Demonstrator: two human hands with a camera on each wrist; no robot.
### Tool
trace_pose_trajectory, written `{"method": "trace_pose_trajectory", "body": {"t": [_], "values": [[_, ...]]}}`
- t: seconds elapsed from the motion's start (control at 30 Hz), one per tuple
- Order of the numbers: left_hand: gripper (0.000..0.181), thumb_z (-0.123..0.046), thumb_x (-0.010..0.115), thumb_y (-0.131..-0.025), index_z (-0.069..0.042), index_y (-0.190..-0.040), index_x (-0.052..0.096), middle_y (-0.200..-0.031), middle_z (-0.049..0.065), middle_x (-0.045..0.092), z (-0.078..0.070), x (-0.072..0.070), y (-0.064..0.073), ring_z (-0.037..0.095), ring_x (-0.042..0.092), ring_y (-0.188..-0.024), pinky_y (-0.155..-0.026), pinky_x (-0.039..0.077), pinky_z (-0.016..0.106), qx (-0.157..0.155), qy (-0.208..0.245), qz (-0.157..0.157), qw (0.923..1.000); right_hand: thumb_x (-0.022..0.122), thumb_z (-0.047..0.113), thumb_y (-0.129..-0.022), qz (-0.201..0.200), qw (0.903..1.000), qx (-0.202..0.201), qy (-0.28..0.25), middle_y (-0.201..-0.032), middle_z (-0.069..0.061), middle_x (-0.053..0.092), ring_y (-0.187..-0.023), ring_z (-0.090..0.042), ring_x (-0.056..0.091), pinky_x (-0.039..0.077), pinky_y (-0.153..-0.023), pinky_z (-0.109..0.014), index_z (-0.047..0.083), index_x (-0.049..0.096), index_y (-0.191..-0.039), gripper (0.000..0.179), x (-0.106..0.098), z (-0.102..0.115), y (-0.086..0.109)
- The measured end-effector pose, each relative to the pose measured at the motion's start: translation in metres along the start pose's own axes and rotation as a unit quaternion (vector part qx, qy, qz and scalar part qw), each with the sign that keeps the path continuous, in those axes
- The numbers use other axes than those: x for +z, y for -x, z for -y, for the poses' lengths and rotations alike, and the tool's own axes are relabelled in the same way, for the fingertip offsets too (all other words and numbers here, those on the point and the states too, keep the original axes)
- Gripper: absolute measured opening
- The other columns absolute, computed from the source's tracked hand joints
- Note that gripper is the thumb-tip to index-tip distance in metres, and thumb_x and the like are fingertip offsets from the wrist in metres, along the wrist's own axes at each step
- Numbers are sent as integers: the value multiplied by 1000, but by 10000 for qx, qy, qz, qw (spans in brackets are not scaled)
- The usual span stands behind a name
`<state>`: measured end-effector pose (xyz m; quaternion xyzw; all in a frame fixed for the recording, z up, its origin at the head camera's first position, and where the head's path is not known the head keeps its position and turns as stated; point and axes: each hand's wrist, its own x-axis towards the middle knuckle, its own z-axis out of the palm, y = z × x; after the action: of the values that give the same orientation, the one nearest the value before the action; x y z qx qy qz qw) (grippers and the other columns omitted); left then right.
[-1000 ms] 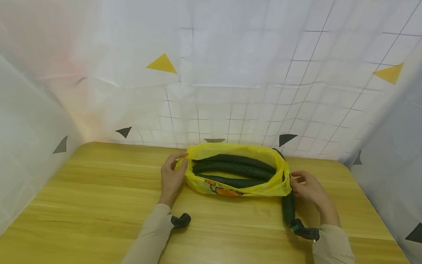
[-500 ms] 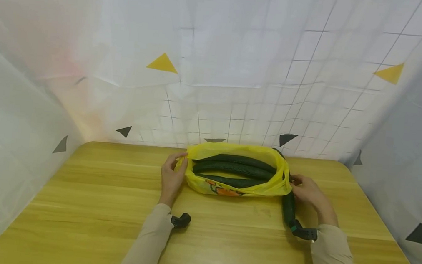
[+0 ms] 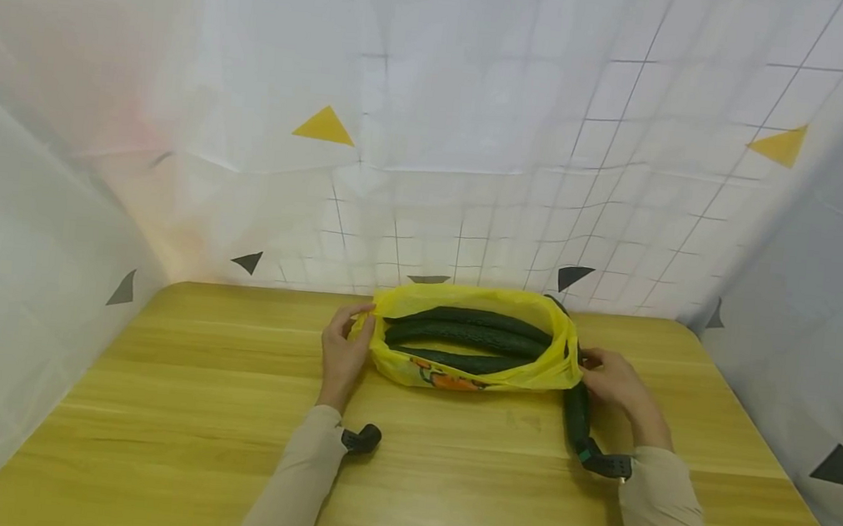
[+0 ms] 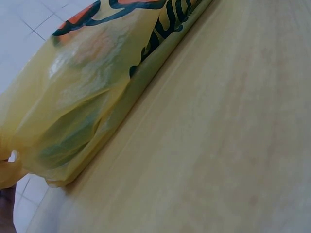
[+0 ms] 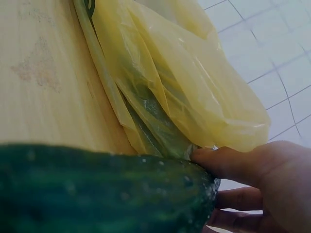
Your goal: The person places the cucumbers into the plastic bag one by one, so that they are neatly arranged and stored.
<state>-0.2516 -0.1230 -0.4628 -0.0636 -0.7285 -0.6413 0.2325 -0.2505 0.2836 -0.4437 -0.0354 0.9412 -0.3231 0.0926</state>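
A yellow plastic bag (image 3: 412, 371) with an orange print lies at the table's far side, its mouth spread toward me. Inside it several cucumbers (image 3: 468, 336) lie lengthwise, side by side. My left hand (image 3: 342, 358) pinches the bag's left end; in the left wrist view only part of that hand shows at the left edge. Another cucumber (image 3: 576, 414) lies outside, across the bag's right end, pointing toward me. My right hand (image 3: 620, 386) grips this cucumber, thumb on the near side and fingers behind, as the right wrist view shows. Its far part is hidden behind the bag.
The wooden table (image 3: 461, 500) has rounded far corners. A white sheeted wall (image 3: 433, 214) with grid lines and triangles stands directly behind the bag, and sheeted walls close off both sides. A dark wrist device (image 3: 362, 439) sticks out from the left sleeve.
My right hand has moved slightly toward me and left, its fingers closing around the outer cucumber. My left hand and the bag look the same.
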Motion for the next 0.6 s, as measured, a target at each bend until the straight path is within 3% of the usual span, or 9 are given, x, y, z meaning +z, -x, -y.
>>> {"method": "trace_pose_trajectory", "body": {"t": [0.17, 0.43, 0.6], "values": [[25, -7, 61, -91, 1, -115, 64, -120, 24, 59, 0, 0, 1, 35, 51, -121, -106, 38, 45, -29, 17, 14, 10000, 53, 31, -94, -31, 10000, -8, 33, -123, -35, 52, -106, -41, 55, 49, -87, -47, -12, 41, -134, 61, 0, 1, 1], [26, -8, 61, -91, 1, -115, 64, -120, 22, 60, -1, 0, 1, 33, 52, -120, -106, 38, 45, -53, -25, 1, 10000, 57, 18, -84, -1, 10000, -41, 90, -119, -34, 55, -98, -34, 58, 50, -80, -38, -13, 41, -134, 61, -1, 4, 1], [25, -8, 61, -91, 1, -115, 64, -119, 22, 60, 0, 1, 2, 33, 52, -119, -105, 39, 44, 5, -59, -17, 10000, 58, 21, -84, -54, 9998, 11, 169, -121, -33, 56, -101, -36, 58, 50, -83, -41, -12, 42, -134, 62, 0, 3, 0]]}}
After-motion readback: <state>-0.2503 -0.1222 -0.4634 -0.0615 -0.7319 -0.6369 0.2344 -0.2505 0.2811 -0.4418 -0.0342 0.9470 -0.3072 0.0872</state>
